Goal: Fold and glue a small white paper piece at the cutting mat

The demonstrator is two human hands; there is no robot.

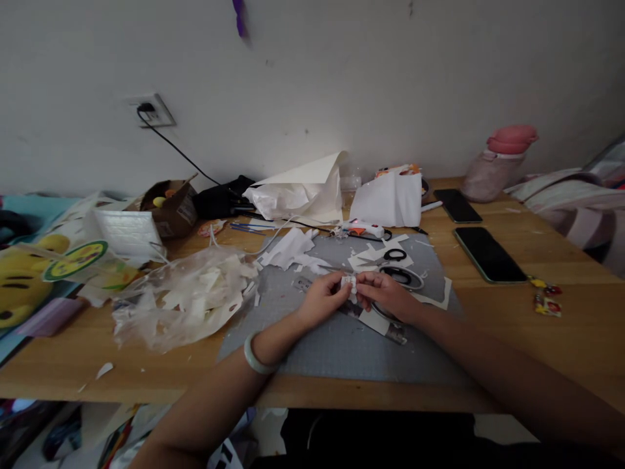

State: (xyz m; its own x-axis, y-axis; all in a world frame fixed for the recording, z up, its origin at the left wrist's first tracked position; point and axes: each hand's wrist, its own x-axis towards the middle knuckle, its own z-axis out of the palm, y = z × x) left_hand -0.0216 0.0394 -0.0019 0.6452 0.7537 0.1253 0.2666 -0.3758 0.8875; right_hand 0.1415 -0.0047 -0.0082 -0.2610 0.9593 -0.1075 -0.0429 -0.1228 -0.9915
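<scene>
Between the fingertips of both hands is a small white piece (352, 284), perhaps paper or card; its exact kind is too small to make out. My left hand (323, 298) pinches it from the left, a pale bangle (256, 355) round that wrist. From the right, my right hand (387, 295) closes on the same piece. Both hands are above a grey cutting mat (293, 345). Scissors with black-lined handles (407, 277) lie just beyond my right hand. Below the fingers a ruler-like strip (385, 326) rests on the mat, partly covered by the hands.
A glue gun (364, 228) lies at the mat's back edge, near white paper scraps (290, 249). On the left sits a clear plastic bag (180, 306) of scraps beside a lidded cup (81, 260). Two phones (488, 254) and a pink bottle (500, 163) are at the right.
</scene>
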